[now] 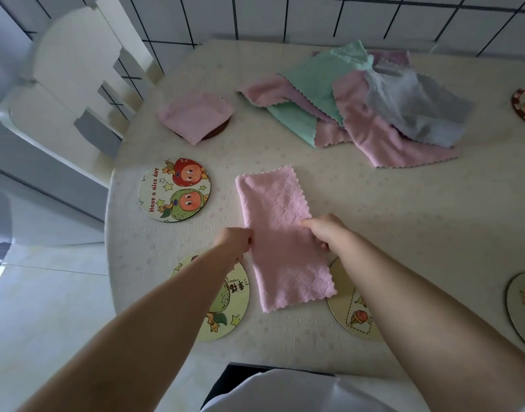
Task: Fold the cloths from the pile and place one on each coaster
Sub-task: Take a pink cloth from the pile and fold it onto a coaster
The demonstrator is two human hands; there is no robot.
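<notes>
Pinching the pink cloth [280, 233] by both long edges, left hand [234, 240] and right hand [325, 230] worked among six coasters; one coaster [216, 130] was already covered.

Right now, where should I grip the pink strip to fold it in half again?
Probably the near short end of the pink strip, one corner per hand, coming from the table's near edge. It lies long, pointing away, so lifting that end onto the far end halves it. Both hands currently pinch its long edges mid-length.
</notes>
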